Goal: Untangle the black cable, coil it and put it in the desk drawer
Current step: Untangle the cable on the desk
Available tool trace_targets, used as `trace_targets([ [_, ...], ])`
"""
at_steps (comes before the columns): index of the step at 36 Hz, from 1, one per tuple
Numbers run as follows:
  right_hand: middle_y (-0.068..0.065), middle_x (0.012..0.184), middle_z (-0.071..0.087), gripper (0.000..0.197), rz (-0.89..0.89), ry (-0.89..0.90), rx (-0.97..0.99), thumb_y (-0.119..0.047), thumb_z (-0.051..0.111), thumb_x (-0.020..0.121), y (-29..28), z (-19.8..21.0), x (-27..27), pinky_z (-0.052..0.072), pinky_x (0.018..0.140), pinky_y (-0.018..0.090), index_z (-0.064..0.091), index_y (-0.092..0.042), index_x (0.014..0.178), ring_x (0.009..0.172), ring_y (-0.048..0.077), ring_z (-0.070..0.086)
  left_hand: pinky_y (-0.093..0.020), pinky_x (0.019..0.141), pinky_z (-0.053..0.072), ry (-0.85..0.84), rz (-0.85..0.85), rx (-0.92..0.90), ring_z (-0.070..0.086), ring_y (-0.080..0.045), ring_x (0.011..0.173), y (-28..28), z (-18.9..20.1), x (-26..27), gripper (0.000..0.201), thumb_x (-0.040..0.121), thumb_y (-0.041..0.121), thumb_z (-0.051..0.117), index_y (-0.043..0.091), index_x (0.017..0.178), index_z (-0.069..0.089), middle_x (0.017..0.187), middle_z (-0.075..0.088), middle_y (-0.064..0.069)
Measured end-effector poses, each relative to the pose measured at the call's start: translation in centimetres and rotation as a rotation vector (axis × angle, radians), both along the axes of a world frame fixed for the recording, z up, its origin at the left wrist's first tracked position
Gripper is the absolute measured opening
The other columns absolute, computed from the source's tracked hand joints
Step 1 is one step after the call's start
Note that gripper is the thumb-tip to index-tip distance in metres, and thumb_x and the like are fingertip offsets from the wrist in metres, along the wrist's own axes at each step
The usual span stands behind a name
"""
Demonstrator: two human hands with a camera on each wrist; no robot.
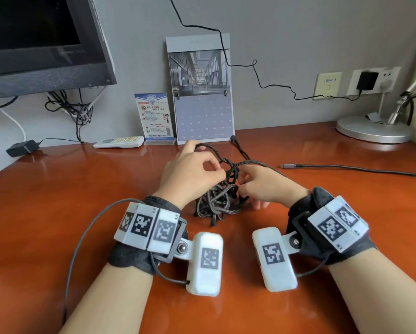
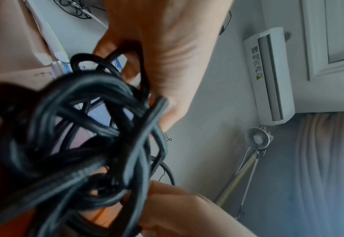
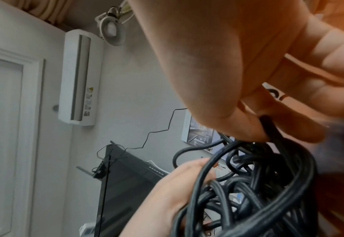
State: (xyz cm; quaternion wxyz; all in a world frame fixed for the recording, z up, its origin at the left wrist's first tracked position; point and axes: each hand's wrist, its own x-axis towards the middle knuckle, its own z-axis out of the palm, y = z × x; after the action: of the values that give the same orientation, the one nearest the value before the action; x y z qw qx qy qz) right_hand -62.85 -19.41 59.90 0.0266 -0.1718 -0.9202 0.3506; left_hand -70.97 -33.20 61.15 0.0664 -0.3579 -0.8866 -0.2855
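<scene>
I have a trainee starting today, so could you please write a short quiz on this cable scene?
1. True or false: the black cable is already coiled.
2. Which hands hold the cable? A) left only B) right only C) both
3. Fill in: a remote lies on the ____.

Key: 1 false, it is a tangle. 2 C, the left hand and right hand both pinch strands. 3 desk.

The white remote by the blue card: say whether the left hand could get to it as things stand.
Probably not at once: the left hand grips the black cable. The desk toward the remote looks bare.
</scene>
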Motion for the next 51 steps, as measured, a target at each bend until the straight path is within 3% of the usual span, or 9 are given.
trace_targets([
  [4,-0.003,0.077,0.062,0.019,-0.032,-0.126,-0.051,-0.008,0.041,0.091,-0.4,0.7,1.2,0.047,0.045,0.021,0.049,-0.015,0.107,0.05,0.014,0.059,-0.028,0.076,0.035,-0.069,0.077,-0.062,0.049,-0.014,0.098,-0.2,0.0,-0.4,0.027,0.082,0.026,0.058,0.037,0.106,0.059,0.114,0.043,0.01],
  [11,-0.003,0.101,0.067,0.015,0.037,-0.023,-0.122,-0.02,0.046,0.095,-1.3,1.3,5.4,0.055,0.073,0.031,0.057,-0.025,0.103,0.089,0.012,0.068,-0.039,0.094,0.046,-0.117,0.182,-0.121,0.051,-0.023,0.119,-0.5,-0.8,-1.3,0.058,0.084,0.003,0.045,0.026,0.138,0.045,0.134,0.05,0.0],
  [18,0.001,0.072,0.068,0.019,-0.251,0.327,-0.081,-0.013,0.064,0.085,-0.8,0.7,4.4,0.047,0.054,0.02,0.058,-0.017,0.067,0.07,0.022,0.068,-0.016,0.053,0.043,-0.281,-0.104,-0.124,0.059,-0.018,0.074,-0.1,0.3,0.0,0.036,0.086,0.003,0.049,0.033,0.103,0.061,0.128,0.047,-0.002],
  [23,0.008,0.08,0.063,0.025,-0.375,0.347,-0.137,0.002,0.062,0.079,0.9,1.5,3.8,0.056,0.068,0.039,0.053,-0.017,0.066,0.062,0.026,0.06,-0.035,0.091,0.039,-0.024,0.0,-0.174,0.044,-0.023,0.114,-0.6,3.5,2.9,0.018,0.086,0.024,0.055,0.024,0.076,0.07,0.11,0.054,0.001],
  [27,0.007,0.074,0.063,0.016,-0.295,0.196,-0.039,-0.001,0.061,0.082,1.4,2.2,4.6,0.055,0.063,0.032,0.055,-0.015,0.082,0.053,0.019,0.059,-0.025,0.052,0.029,0.1,-0.086,-0.14,0.045,-0.02,0.058,-0.4,6.4,5.5,0.032,0.081,0.026,0.055,0.012,0.054,0.047,0.058,0.048,0.0],
  [32,0.005,0.071,0.064,0.013,-0.141,0.02,0.149,-0.006,0.066,0.08,1.1,4.3,5.1,0.054,0.053,0.026,0.056,-0.013,0.084,0.051,0.016,0.059,-0.033,0.077,0.048,0.068,-0.261,-0.169,0.057,-0.018,0.086,2.6,7.0,6.2,0.014,0.083,0.031,0.057,0.024,0.071,0.055,0.084,0.06,0.01],
  [41,0.006,0.072,0.067,0.015,-0.099,-0.002,0.188,-0.011,0.069,0.079,0.4,5.5,7.4,0.051,0.054,0.021,0.056,-0.016,0.075,0.053,0.013,0.061,-0.026,0.05,0.032,0.121,-0.353,-0.292,0.048,-0.019,0.068,5.3,4.5,5.6,0.027,0.079,0.017,0.063,0.021,0.068,0.039,0.069,0.048,0.004],
  [47,-0.002,0.081,0.065,0.032,-0.117,0.092,0.139,-0.005,0.066,0.08,0.5,5.1,9.1,0.059,0.074,0.036,0.065,-0.015,0.11,0.073,0.027,0.071,-0.028,0.056,0.035,0.097,-0.224,-0.146,0.049,-0.022,0.068,5.5,3.8,4.8,0.025,0.079,0.008,0.06,0.021,0.069,0.041,0.069,0.05,0.002],
  [51,0.004,0.079,0.07,0.026,-0.141,0.183,0.086,0.003,0.054,0.083,1.2,5.0,11.0,0.059,0.069,0.031,0.068,-0.019,0.082,0.078,0.028,0.07,-0.028,0.058,0.039,0.004,-0.103,-0.151,0.053,-0.024,0.066,4.7,3.5,3.4,0.02,0.081,0.007,0.063,0.013,0.089,0.045,0.081,0.053,-0.005],
])
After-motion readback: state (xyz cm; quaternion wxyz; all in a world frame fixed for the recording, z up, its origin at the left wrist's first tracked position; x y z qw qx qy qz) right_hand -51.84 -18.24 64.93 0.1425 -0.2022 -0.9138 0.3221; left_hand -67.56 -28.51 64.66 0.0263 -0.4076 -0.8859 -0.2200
